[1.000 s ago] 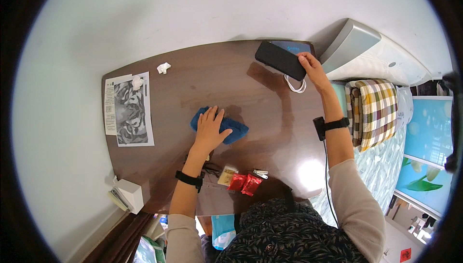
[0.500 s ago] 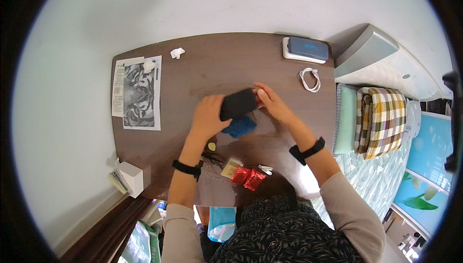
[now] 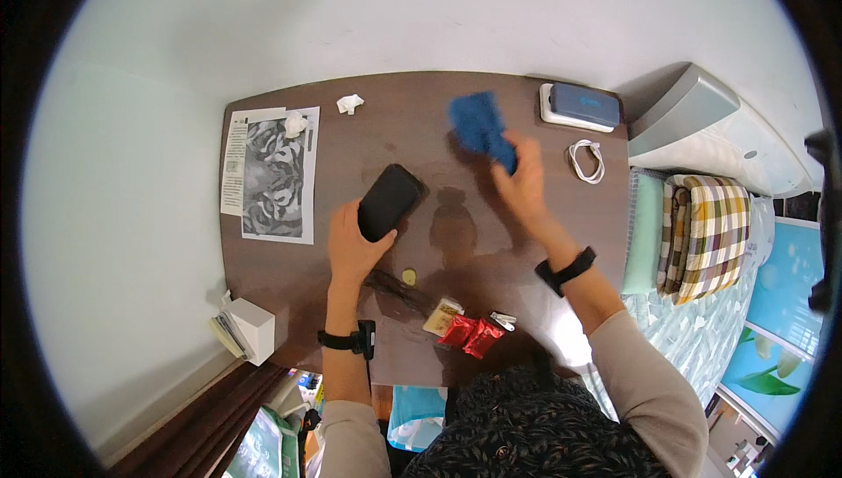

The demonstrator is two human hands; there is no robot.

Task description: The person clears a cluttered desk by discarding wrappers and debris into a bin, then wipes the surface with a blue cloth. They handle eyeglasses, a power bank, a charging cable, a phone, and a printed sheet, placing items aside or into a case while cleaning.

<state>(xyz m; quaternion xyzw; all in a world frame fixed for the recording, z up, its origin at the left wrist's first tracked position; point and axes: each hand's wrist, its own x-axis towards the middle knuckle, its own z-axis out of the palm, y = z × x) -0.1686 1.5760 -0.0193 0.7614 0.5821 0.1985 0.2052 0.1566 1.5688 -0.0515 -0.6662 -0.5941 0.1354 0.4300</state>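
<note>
My left hand is closed around the lower end of a black smartphone, which tilts up to the right over the middle of the table. In my right hand is a blue cloth, pinched at its lower corner and slightly blurred, with the rest hanging out toward the far edge. Nearer to me lie a small round yellowish piece, dark thin-framed glasses, a pale yellow packet, two red packets and a nail clipper.
At the back right, a dark blue case rests on a white box, with a coiled white cable before it. Left are printed sheets and crumpled tissues. A white box stands at the left edge; a bed with a plaid blanket adjoins the right.
The blue cloth has come up off the table in my right hand, moving away and to the right. My left hand has drawn the phone left, and my hands are farther apart.
</note>
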